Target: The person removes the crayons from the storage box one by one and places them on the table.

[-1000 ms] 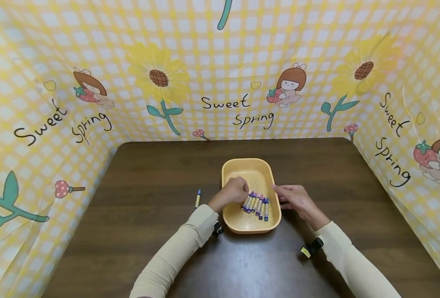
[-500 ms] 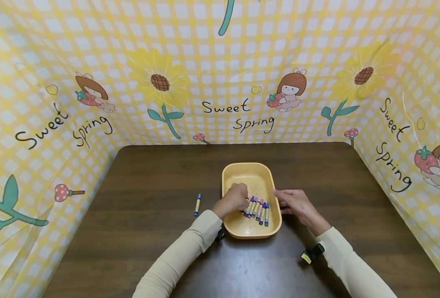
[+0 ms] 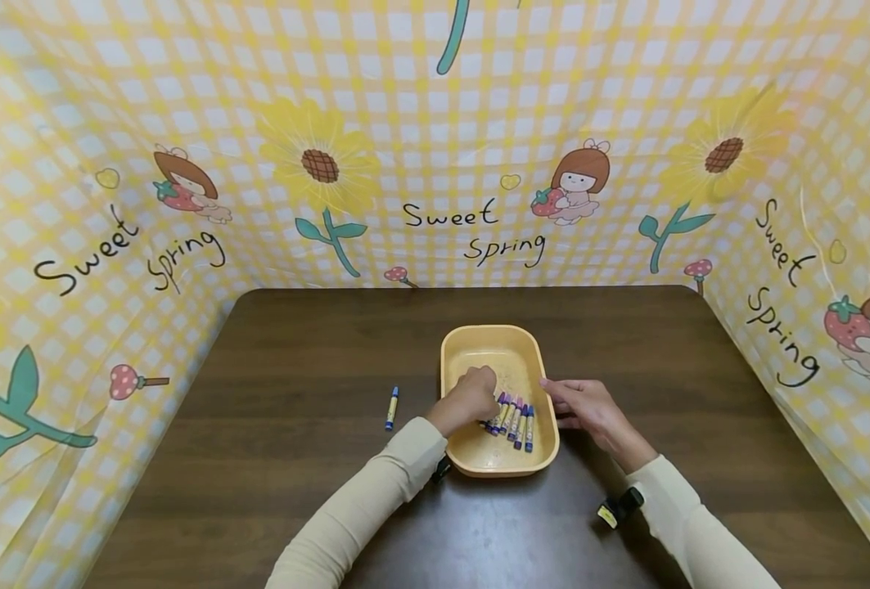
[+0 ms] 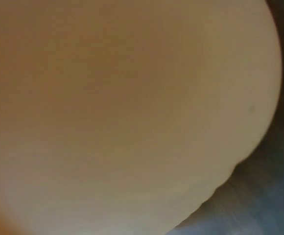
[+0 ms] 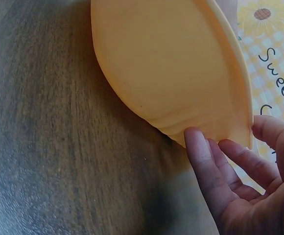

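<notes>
A yellow tray (image 3: 495, 348) sits on the dark wooden bench (image 3: 295, 458), a little toward its right side and about midway between the far and near edges. A row of crayons (image 3: 514, 415) lies inside it, side by side, in the half nearer the person.

The left hand (image 3: 471, 397) reaches over the tray's left rim, its fingers curled down onto the left end of the row; from where I stand I cannot tell whether it has one crayon pinched or only touches them. The left wrist view shows nothing but the tray's pale yellow wall (image 4: 132, 112), up close and blurred.

The right hand (image 3: 585, 403) rests against the tray's right side. Its fingers (image 5: 201, 156) are straight and relaxed, the tips touching the outer wall (image 5: 171, 73) just under the rim, with nothing gripped.

One loose crayon (image 3: 391, 407), yellow with blue ends, lies on the bench to the left of the tray, apart from it and from both hands. Both arms wear cream sleeves (image 3: 376, 499). A yellow checked cloth (image 3: 435, 123) with sunflowers stands around the bench's far, left and right edges.
</notes>
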### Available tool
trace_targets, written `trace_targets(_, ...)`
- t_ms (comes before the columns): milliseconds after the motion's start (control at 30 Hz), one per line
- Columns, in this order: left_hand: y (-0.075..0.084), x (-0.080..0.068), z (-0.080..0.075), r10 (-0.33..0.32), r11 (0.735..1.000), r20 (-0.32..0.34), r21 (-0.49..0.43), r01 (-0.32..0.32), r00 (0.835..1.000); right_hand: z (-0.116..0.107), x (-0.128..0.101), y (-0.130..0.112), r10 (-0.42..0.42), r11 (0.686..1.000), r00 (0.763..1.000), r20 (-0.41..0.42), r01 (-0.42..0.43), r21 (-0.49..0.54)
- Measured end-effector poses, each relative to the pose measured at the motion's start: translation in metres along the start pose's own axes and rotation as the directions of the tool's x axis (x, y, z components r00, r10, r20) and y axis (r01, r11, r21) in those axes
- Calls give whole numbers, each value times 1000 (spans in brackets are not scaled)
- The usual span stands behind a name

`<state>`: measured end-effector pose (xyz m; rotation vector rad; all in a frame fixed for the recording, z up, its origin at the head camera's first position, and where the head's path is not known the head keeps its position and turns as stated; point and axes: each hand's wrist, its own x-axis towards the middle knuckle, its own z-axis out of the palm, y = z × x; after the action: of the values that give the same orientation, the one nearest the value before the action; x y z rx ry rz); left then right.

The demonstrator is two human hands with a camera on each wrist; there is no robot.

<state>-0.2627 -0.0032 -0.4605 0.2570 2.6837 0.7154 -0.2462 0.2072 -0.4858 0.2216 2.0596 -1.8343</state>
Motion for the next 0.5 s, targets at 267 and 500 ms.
trace_targets(267,3,-2,0,5,999,-5,50,-5,1000,0,-1,1,4,1000,1000,-10,-4,-8)
trace_targets(500,7,-5,-1,38,995,-27,95,-36,999,1,-1,1,-1,1000,1000,-5,1,-9)
